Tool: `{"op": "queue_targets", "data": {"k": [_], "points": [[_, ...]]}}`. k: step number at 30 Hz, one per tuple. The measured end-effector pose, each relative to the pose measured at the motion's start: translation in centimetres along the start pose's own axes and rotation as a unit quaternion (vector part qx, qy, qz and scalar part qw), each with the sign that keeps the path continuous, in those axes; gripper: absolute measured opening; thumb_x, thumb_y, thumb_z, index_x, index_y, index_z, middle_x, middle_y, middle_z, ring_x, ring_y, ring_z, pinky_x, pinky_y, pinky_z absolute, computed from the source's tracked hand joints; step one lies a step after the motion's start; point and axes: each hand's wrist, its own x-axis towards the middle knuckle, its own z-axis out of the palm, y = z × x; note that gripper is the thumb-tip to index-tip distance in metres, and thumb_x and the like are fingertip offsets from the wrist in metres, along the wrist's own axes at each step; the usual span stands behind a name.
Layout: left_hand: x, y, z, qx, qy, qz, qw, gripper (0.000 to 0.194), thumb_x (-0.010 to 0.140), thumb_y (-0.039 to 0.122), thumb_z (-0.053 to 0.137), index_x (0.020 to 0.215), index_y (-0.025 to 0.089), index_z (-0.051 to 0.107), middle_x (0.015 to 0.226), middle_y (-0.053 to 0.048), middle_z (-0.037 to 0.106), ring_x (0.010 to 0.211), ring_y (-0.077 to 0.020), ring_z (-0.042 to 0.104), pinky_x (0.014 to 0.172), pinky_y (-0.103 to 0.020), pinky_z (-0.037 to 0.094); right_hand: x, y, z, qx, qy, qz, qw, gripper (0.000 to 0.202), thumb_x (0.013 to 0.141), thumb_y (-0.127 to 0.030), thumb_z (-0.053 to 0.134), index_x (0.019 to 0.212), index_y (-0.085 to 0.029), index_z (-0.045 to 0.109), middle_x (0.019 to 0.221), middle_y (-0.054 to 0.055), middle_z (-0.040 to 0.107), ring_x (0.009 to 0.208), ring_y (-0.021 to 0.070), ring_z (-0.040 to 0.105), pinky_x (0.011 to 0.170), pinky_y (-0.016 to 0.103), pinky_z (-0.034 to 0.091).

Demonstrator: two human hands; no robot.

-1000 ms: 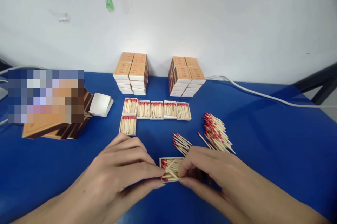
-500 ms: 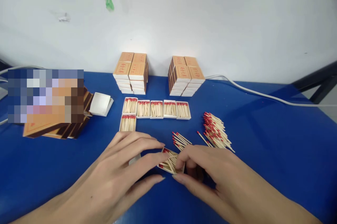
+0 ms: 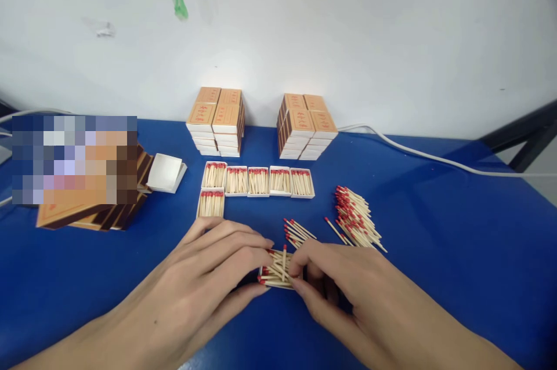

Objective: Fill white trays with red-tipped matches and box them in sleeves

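Observation:
Below the row of filled trays, a small white matchbox tray holds red-tipped matches lying at mixed angles, one of them crosswise on top. My left hand steadies the tray's left end, with the thumb on the near side and fingertips on the far side. At the right end, my right hand has its thumb and index finger pinched together over the matches. Its fingers hide that end of the tray. Just beyond lie a few loose matches.
Several match-filled trays line up behind my hands. Two stacks of matchboxes stand against the wall. A match pile lies right. At left are more matchboxes, partly blurred, and empty white trays. A white cable runs behind.
The tray has turned to lie straighter. A match now lies crosswise on top. My right thumb has moved up from the tray's near edge towards the index finger.

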Motion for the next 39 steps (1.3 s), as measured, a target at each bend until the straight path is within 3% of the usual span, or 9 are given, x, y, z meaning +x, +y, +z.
{"op": "queue_targets", "data": {"k": [6, 12, 19, 22, 27, 35, 39], "points": [[0.1, -0.2, 0.3, -0.022, 0.023, 0.021, 0.999, 0.017, 0.126, 0.022, 0.059, 0.137, 0.025, 0.072, 0.137, 0.002, 0.082, 0.135, -0.0099, 0.072, 0.124, -0.024, 0.043, 0.3, 0.1, 0.2, -0.021, 0.035, 0.006, 0.999, 0.020, 0.111, -0.009, 0.057, 0.106, -0.028, 0.060, 0.080, -0.010, 0.070, 0.062, 0.0107, 0.062, 0.056, 0.026, 0.045], [0.0, -0.3, 0.5, -0.027, 0.013, 0.021, 0.999, 0.018, 0.127, 0.022, 0.058, 0.139, 0.026, 0.071, 0.140, 0.001, 0.081, 0.135, -0.0108, 0.070, 0.124, -0.026, 0.041, 0.1, -0.1, -0.3, -0.037, 0.043, 0.007, 0.998, 0.019, 0.110, -0.011, 0.055, 0.104, -0.029, 0.061, 0.077, -0.012, 0.070, 0.061, 0.0103, 0.063, 0.059, 0.027, 0.048], [-0.1, -0.1, 0.1, -0.047, -0.018, 0.001, 0.999, 0.022, 0.123, 0.021, 0.067, 0.144, 0.028, 0.064, 0.137, 0.005, 0.080, 0.133, -0.0090, 0.072, 0.121, -0.024, 0.045, 0.3, 0.2, 0.8, -0.042, 0.147, 0.005, 0.988, 0.007, 0.114, -0.025, 0.075, 0.119, -0.029, 0.073, 0.085, -0.008, 0.070, 0.068, 0.0120, 0.068, 0.059, 0.026, 0.051], [-0.2, 0.0, -0.1, -0.038, -0.030, -0.013, 0.999, 0.022, 0.123, 0.022, 0.069, 0.143, 0.027, 0.062, 0.135, 0.005, 0.080, 0.129, -0.0083, 0.075, 0.116, -0.023, 0.049, 0.6, 0.2, 1.1, -0.037, 0.138, -0.034, 0.989, 0.012, 0.115, -0.018, 0.074, 0.113, -0.028, 0.078, 0.092, -0.004, 0.071, 0.075, 0.0118, 0.071, 0.064, 0.025, 0.054], [-0.4, 0.2, -0.1, -0.034, -0.032, -0.022, 0.999, 0.019, 0.123, 0.023, 0.066, 0.141, 0.028, 0.062, 0.137, 0.003, 0.080, 0.132, -0.0113, 0.075, 0.114, -0.027, 0.052, 0.8, 0.2, 1.2, -0.001, 0.115, -0.076, 0.990, 0.022, 0.115, -0.010, 0.069, 0.121, -0.027, 0.080, 0.100, -0.003, 0.072, 0.085, 0.0105, 0.074, 0.072, 0.020, 0.057], [-0.2, 0.0, 0.1, -0.038, -0.005, -0.007, 0.999, 0.005, 0.125, 0.025, 0.065, 0.128, 0.028, 0.066, 0.138, 0.004, 0.083, 0.133, -0.0110, 0.073, 0.120, -0.028, 0.044, 0.7, 0.6, 1.4, -0.026, 0.146, -0.045, 0.988, 0.017, 0.112, -0.011, 0.074, 0.113, -0.027, 0.080, 0.096, -0.003, 0.070, 0.073, 0.0112, 0.067, 0.061, 0.022, 0.053], [-0.1, -0.2, 0.4, -0.050, 0.002, 0.008, 0.999, 0.006, 0.126, 0.029, 0.063, 0.123, 0.028, 0.068, 0.136, 0.006, 0.083, 0.133, -0.0111, 0.072, 0.124, -0.028, 0.040, 0.7, 0.5, 1.4, -0.007, 0.127, -0.067, 0.990, 0.019, 0.114, -0.010, 0.073, 0.112, -0.028, 0.079, 0.100, -0.002, 0.072, 0.081, 0.0108, 0.072, 0.070, 0.020, 0.056]]}}
